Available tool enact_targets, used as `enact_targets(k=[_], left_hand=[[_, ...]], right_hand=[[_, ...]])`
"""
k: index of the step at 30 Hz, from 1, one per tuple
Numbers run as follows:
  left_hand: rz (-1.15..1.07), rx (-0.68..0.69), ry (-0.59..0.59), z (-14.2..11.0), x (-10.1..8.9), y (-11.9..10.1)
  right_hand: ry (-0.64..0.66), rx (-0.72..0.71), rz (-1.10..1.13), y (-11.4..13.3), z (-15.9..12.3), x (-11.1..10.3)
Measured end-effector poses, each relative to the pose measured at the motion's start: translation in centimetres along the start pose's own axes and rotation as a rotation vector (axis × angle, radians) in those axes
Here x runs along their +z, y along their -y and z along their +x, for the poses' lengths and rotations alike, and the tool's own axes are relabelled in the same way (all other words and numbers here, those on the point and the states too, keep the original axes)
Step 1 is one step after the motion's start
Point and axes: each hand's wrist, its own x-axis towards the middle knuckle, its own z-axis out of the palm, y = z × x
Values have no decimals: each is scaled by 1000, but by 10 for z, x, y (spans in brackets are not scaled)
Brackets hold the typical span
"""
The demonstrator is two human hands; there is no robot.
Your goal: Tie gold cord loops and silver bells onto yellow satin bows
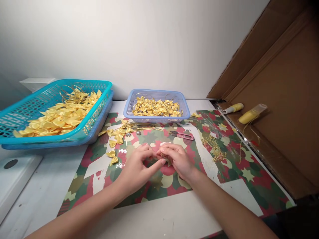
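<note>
Near the middle of the worktop, over a patterned sheet, two bare hands met at the fingertips. The right hand was pinched narrow on a small golden piece, mostly hidden by the fingers, so its shape could not be told. The left hand came in from the left with a wide gap between thumb and forefinger, its fingertips beside that same piece; whether it gripped it too could not be told.

Just beyond the left hand lay two silver beads, with gold wires stretched out on their far side. Loose yellow bows were scattered to the left of the hands. Beyond the right hand lay pink snips, blades to the left, and farther right a tangle of fine gold strands.

On the far side, a blue basket held yellow bows with gold loops among them. To the left, a larger teal basket held a heap of bows, with gold loops at its far end. At the far right, two yellow rolls stood out against brown cardboard.
</note>
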Motion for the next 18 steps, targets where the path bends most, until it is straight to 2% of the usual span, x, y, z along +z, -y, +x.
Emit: enact_targets(k=[3,7,12,16,18], left_hand=[[-127,-106,7,0,5,1],[-228,-112,-3,0,9,7],[-57,16,-7,-2,5,8],[117,85,-122,5,-7,10],[157,163,-92,10,-12,14]], right_hand=[[-1,-53,-35,-2,-1,2],[-15,-107,-63,-3,-2,4],[-39,-92,-59,-4,-1,3],[-27,-47,-29,-5,-1,2],[-10,-30,-18,-5,-1,2]])
